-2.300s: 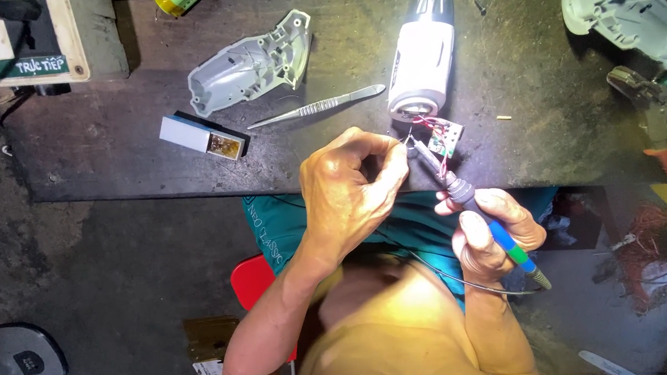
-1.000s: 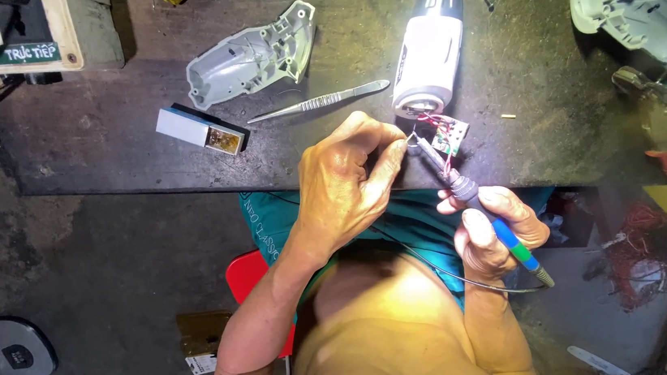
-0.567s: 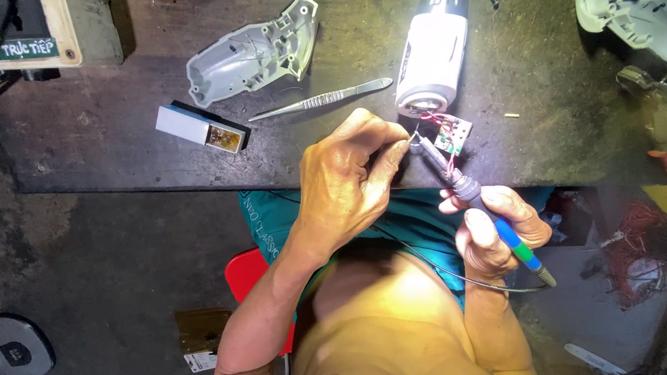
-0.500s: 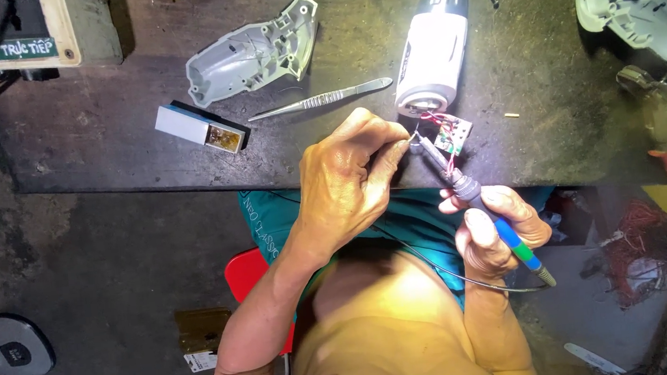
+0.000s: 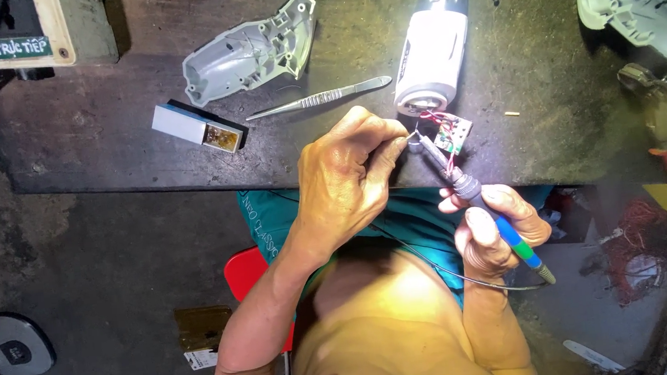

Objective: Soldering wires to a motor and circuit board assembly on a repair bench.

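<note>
My right hand grips a soldering iron with a blue and green handle, its tip resting against a small green circuit board. Red wires join the board to a white and grey cylindrical tool body lying on the dark workbench. My left hand pinches a thin strand of solder wire, held right at the iron's tip beside the board.
Metal tweezers, a grey plastic housing half and a small white box lie left of the board. Another grey housing half sits at the far right. A red stool stands below me.
Both hands hold nearly the same pose. The view has drifted slightly, so the bench items sit a little higher in the frame.
</note>
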